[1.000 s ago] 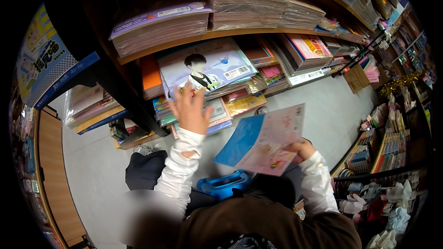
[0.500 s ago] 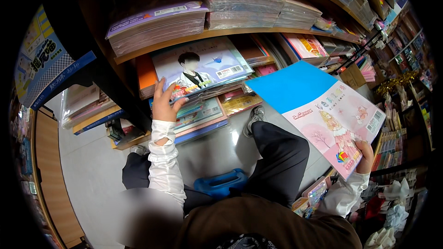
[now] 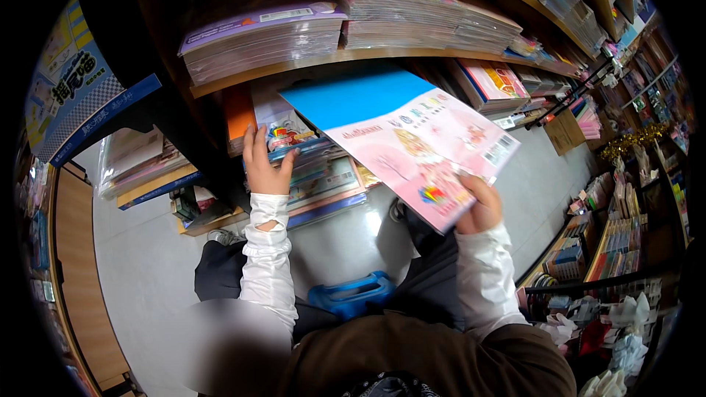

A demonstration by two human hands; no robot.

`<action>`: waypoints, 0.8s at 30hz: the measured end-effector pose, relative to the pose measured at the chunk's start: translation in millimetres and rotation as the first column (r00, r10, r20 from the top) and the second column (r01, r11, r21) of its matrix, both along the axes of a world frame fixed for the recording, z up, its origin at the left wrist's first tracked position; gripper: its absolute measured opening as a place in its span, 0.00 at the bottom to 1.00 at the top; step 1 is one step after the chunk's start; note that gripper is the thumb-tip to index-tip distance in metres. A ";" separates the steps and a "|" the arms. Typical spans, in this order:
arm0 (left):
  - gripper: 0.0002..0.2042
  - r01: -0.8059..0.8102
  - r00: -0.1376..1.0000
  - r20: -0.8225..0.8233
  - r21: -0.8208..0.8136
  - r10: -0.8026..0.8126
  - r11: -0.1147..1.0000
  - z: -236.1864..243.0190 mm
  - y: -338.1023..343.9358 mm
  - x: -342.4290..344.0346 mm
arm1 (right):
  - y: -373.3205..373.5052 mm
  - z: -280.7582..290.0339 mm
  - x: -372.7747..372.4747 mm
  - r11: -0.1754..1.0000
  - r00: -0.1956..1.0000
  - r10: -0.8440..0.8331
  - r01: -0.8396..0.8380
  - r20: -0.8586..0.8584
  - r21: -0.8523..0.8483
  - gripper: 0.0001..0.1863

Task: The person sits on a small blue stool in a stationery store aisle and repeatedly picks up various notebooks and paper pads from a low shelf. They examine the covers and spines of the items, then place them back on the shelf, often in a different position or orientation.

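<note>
My right hand [image 3: 480,204] grips the lower right corner of a large flat paper pack [image 3: 430,148], with a pink illustrated cover and a plain blue band along its far end. The pack is tilted over the lower shelf, slightly blurred by motion, and hides much of the stack behind it. My left hand [image 3: 268,165] rests with thumb and fingers apart at the front edge of a lilac illustrated paper pack [image 3: 283,119], which lies on top of a stack and is largely covered by the pink one. Beneath it, more flat packs [image 3: 327,180] show their edges.
Above, a wooden shelf [image 3: 382,52] bears thick stacks of plastic-wrapped packs [image 3: 268,48]. A dark post [image 3: 195,136] stands left of my left hand. A blue plastic stool [image 3: 353,294] is below me on the grey floor. Racks of goods [image 3: 614,250] line the right.
My right hand has carried the pink-and-blue paper pack leftward, over the lilac pack on the lower shelf. My left hand stays at the lilac pack's front edge, almost unmoved.
</note>
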State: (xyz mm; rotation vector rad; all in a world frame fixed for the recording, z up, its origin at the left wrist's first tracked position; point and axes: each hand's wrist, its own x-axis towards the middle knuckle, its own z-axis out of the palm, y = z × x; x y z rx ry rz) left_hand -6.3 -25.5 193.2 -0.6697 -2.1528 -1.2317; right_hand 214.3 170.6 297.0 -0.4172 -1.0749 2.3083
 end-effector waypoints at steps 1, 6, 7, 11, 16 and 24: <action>0.23 -0.031 0.998 0.064 0.044 0.029 0.999 1.3 0.1 3.9 | -3.4 -6.1 -16.5 0.999 0.999 0.032 -0.032 -0.011 -0.007 0.24; 0.12 -0.068 0.929 0.366 0.035 0.051 0.997 1.2 -13.9 4.0 | -18.8 -28.7 -84.6 0.981 0.980 0.191 -0.188 0.063 -0.041 0.21; 0.11 0.003 0.870 0.493 0.027 -0.016 1.000 -4.1 -20.0 -0.7 | -19.6 -32.9 -95.7 0.978 0.973 0.206 -0.201 0.108 -0.052 0.20; 0.08 0.254 0.610 0.682 0.313 -0.403 0.915 -14.5 -38.2 -13.9 | -3.7 -53.3 -128.6 0.943 0.909 0.332 -0.316 0.254 -0.102 0.17; 0.08 0.416 0.467 0.854 0.017 -0.230 0.909 -12.2 -55.7 -18.4 | 2.6 -51.9 -139.3 0.821 0.731 0.562 -0.551 0.386 -0.151 0.16; 0.10 0.736 0.588 0.781 -0.409 -0.210 0.540 -104.9 34.7 3.7 | 16.9 -66.8 -131.9 0.845 0.713 0.426 -0.534 0.556 0.038 0.10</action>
